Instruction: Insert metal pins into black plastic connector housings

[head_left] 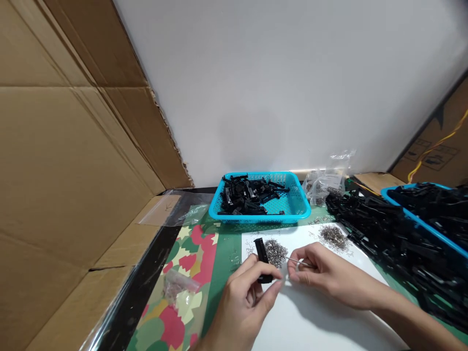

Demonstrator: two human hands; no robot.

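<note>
My left hand [248, 292] is closed on a black plastic part [262, 253], long and narrow, which stands tilted between the fingers. Just to its right, my right hand [318, 273] grips a thin metal tool [298, 262] whose tip points left toward that part. Whether the tool is tweezers or a plain rod I cannot tell. The thumb and index tip of my left hand come close together near the tool; anything tiny between them is too small to make out. Behind the black part lies a pile of small metal pieces [277, 252] on a white sheet [300, 317].
A blue basket [259, 219] of black parts stands at the back. A second metal pile [333, 237] and a clear bag [323, 184] lie right of it. Black parts heap [387, 239] beside another blue basket [435, 229]. Cardboard [73, 170] walls the left; a small plastic bag [179, 287] lies there.
</note>
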